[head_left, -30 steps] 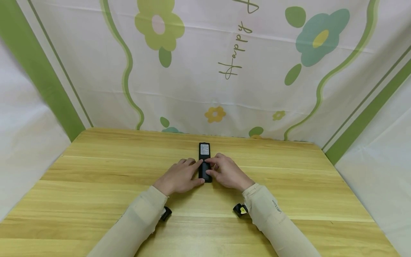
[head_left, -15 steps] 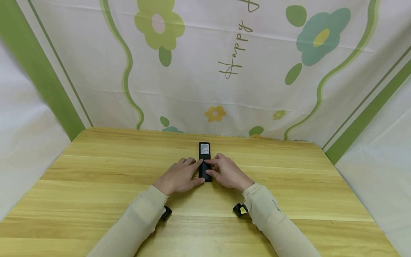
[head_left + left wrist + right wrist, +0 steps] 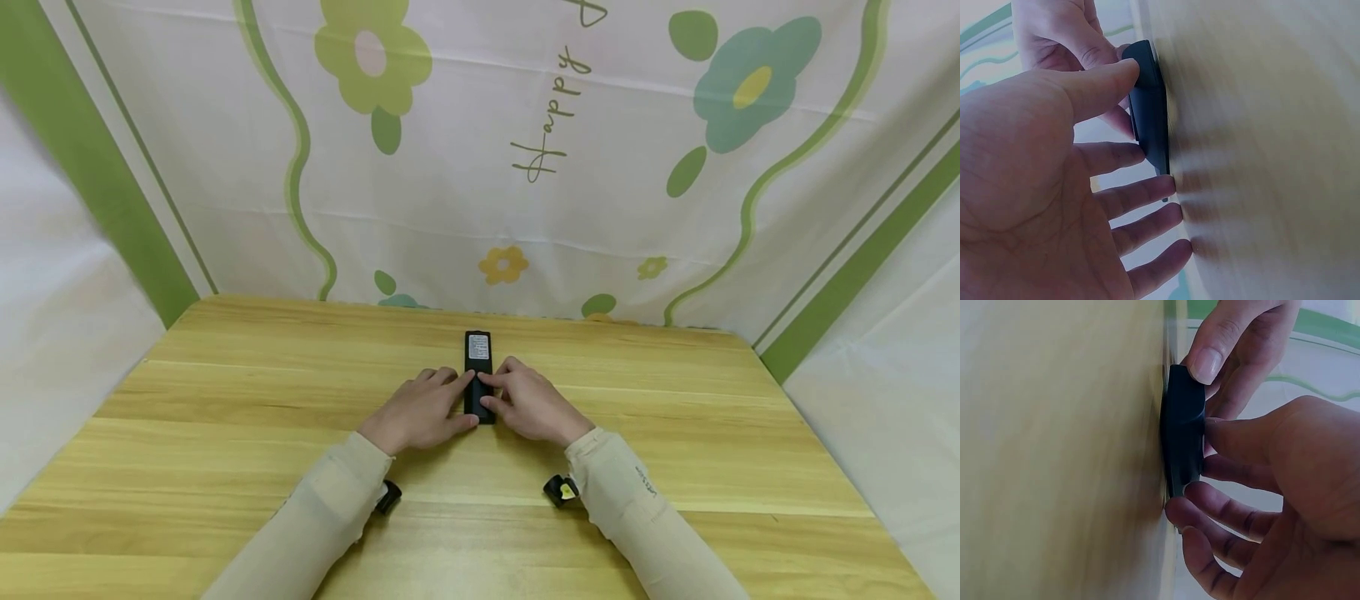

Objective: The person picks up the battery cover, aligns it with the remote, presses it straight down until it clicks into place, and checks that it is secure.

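Note:
A black remote control (image 3: 478,363) lies back side up on the wooden table, a white label (image 3: 478,347) on its far half. My left hand (image 3: 420,410) is at its left side; the thumb presses the near end and the index fingertip touches near the middle. In the left wrist view the left fingers (image 3: 1141,190) are fairly straight and spread, the lower ones against the tabletop. From the right, my right hand (image 3: 534,402) holds the near half of the back with thumb and index finger, its other fingers curled beside it. Whether the battery cover has shifted cannot be told.
The wooden table (image 3: 225,467) ends at the back against a white cloth (image 3: 450,183) printed with flowers and green bands. Dark wrist devices (image 3: 561,491) hang beneath both sleeves.

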Demonstrator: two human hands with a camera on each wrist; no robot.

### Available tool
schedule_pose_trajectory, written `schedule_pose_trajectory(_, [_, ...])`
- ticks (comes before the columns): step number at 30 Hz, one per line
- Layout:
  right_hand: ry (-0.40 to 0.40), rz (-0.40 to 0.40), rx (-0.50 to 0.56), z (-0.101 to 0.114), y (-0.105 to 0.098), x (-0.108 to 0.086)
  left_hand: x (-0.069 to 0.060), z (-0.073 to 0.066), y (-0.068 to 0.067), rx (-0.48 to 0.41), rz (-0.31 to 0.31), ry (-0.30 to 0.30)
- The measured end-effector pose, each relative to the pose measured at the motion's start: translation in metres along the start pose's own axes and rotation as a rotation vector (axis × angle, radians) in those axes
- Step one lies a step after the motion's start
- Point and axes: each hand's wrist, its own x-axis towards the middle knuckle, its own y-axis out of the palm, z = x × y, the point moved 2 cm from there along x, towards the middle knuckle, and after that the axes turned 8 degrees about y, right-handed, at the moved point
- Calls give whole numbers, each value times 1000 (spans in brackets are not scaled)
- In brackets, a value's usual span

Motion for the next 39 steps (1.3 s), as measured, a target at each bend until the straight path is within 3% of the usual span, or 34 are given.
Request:
schedule_pose_trajectory(23, [-135, -14, -288, 8, 0, -4, 0, -2, -1, -11, 12, -18])
schedule_pose_trajectory(39, [-107, -1, -252, 10, -1, -5, -1, -1, -1, -12, 12, -11])
